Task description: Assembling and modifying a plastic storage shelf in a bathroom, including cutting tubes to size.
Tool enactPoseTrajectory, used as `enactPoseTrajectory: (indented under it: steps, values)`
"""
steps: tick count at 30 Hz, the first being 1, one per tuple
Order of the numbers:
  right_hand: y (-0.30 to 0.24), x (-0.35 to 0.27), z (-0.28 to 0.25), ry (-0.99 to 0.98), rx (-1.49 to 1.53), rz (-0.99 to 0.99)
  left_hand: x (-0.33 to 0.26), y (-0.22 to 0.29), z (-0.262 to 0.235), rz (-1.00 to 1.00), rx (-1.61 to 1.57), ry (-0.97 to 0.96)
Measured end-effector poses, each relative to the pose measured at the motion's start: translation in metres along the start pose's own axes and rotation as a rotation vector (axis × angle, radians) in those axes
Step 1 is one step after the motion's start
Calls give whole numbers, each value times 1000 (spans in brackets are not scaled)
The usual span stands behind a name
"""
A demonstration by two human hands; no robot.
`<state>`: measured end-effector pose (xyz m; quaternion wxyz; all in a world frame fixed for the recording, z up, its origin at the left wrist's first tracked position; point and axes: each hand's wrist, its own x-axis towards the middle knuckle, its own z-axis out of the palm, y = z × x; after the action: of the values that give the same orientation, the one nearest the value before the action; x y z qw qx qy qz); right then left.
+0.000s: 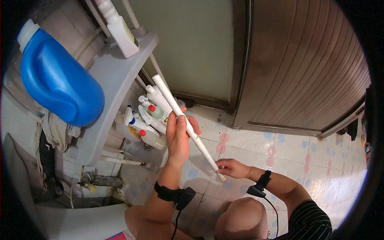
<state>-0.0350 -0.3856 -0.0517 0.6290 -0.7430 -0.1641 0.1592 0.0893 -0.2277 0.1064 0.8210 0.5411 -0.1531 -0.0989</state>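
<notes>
1. Head view, hands: the left hand (pixel 179 138) is wrapped around the middle of a long white rod (pixel 185 125), fingers curled over it and thumb along the near side. This keeps the rod steady on a slant, its upper end pointing up and left toward the shelf.
2. The right hand (pixel 234 168) pinches the rod's lower end between fingertips and thumb, close above the tiled floor (pixel 280 152). A grip at each end lets the rod be turned or guided. Both wrists carry black bands with cables.
3. The rod sits in mid-air between the hands, clear of the floor. Its top end lies just in front of a cluster of spray bottles (pixel 146 120) standing low in the corner.
4. Around them: a pale grey shelf (pixel 108 80) bears a big blue jug (pixel 60 82) lying tilted and a white bottle (pixel 120 28) upright at its far edge. A brown ribbed door (pixel 304 64) closes the right side, and the person's bare knee (pixel 242 218) shows below.
</notes>
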Motion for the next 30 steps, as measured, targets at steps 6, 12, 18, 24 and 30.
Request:
enactPoseTrajectory:
  steps: [6, 12, 18, 24, 30]
  values:
    - [-34, 37, -20, 376, 85, -82, 2, -41, -22, -361, -3, 33]
    - [-90, 86, -73, 598, 175, -62, -31, -72, -13, -673, -33, -143]
    - [-68, 79, -52, 450, 48, -14, -31, -84, -21, -578, -41, -122]
    - [-53, 101, -14, 436, 166, -131, -33, -83, -42, -470, -143, 131]
    - [-84, 132, 1, 219, 409, 4, -27, -69, -69, -430, -257, 316]
